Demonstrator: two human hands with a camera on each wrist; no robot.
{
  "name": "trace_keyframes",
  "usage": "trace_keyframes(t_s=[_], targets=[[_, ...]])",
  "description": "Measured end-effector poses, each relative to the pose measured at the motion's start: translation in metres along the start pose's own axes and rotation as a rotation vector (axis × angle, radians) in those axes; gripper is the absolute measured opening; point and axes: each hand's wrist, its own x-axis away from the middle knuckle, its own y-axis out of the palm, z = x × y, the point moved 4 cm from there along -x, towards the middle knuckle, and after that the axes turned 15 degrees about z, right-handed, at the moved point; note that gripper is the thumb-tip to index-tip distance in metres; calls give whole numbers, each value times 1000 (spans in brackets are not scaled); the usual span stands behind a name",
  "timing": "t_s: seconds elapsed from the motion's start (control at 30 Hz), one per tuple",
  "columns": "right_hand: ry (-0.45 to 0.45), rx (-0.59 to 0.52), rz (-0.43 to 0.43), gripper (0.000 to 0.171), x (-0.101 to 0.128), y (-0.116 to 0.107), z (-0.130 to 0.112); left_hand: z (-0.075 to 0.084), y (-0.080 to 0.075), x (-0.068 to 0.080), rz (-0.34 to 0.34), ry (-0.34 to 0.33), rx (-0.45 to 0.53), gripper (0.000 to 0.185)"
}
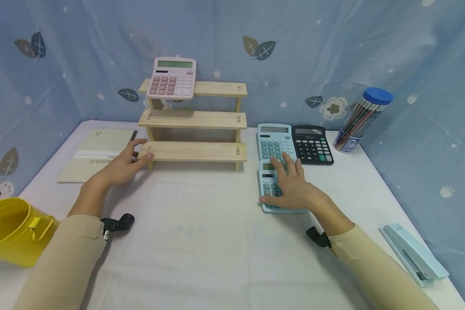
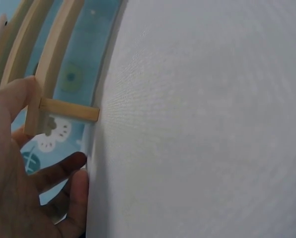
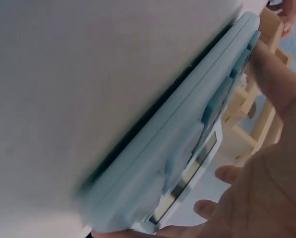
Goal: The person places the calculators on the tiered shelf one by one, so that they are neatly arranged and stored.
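Note:
My left hand (image 1: 120,168) pinches the left end of the lowest board of a three-tier wooden shelf (image 1: 195,151), thumb on its front edge in the left wrist view. A pink calculator (image 1: 172,79) leans upright on the top tier at the left. On the table at the right, my right hand (image 1: 294,189) spans a light blue calculator (image 1: 267,181), thumb at its left edge and another finger at the opposite edge in the right wrist view. The hand covers much of its keys. Right behind it lies a second light blue calculator (image 1: 275,140), beside a black calculator (image 1: 313,145).
A clear pencil tube with a blue lid (image 1: 362,120) stands at the back right. Near the right edge lies a light blue stapler (image 1: 414,254). Left of the shelf is a beige notebook (image 1: 97,155) with a black pen; a yellow bucket (image 1: 17,232) stands front left.

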Motion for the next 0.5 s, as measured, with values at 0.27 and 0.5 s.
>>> trace_keyframes(t_s=[0.27, 0.5], targets=[[9, 10, -63, 114, 7, -4, 5, 0, 3, 1, -11, -1, 19, 82], [60, 11, -98, 129, 18, -6, 19, 2, 1, 1, -11, 4, 13, 83]])
